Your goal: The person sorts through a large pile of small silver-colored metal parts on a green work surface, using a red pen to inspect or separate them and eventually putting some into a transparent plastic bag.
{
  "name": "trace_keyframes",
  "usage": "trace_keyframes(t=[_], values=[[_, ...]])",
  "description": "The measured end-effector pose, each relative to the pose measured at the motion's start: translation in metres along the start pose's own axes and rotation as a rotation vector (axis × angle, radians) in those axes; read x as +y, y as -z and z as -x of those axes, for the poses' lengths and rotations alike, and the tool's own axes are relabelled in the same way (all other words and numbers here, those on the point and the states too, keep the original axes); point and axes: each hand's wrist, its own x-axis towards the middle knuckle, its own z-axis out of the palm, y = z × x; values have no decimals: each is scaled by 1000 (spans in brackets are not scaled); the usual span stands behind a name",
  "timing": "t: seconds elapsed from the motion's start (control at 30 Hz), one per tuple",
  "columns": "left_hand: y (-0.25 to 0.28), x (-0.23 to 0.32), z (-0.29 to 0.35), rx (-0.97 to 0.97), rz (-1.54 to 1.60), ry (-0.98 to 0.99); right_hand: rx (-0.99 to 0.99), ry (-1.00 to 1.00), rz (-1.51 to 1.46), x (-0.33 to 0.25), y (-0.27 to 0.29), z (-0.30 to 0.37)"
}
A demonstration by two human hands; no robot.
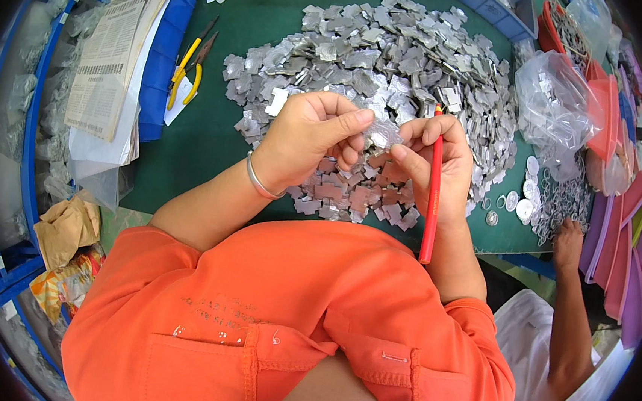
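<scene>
Between my two hands is a thin silver metal piece [381, 133], held over a large heap of flat, notched metal pieces [393, 48]. My left hand [307, 135], a bangle at its wrist, is closed with thumb and fingers pinching the piece's left side. The fingertips of my right hand [445, 161] are at its right edge. A long red pencil [432, 202] is also tucked in my right hand, running down along the wrist. The lower part of the heap looks pinkish under my hands.
Yellow-handled pliers [185, 73] lie by a blue bin [167, 60] with papers on the left. Right of the heap are round discs [524, 210], small rings [562, 197] and a clear bag [558, 106]. A co-worker's hand [568, 242] touches the rings.
</scene>
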Motion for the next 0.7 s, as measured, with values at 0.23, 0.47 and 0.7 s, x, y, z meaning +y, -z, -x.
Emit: trace_keyframes(t=[0.23,0.47,0.7], values=[[1,-3,0,-5,20,6,-47,295,268,4,3,2],[2,-3,0,-49,44,-9,-54,655,646,6,5,-1],[4,-5,-2,-45,7,-12,-57,570,587,10,9,-1]])
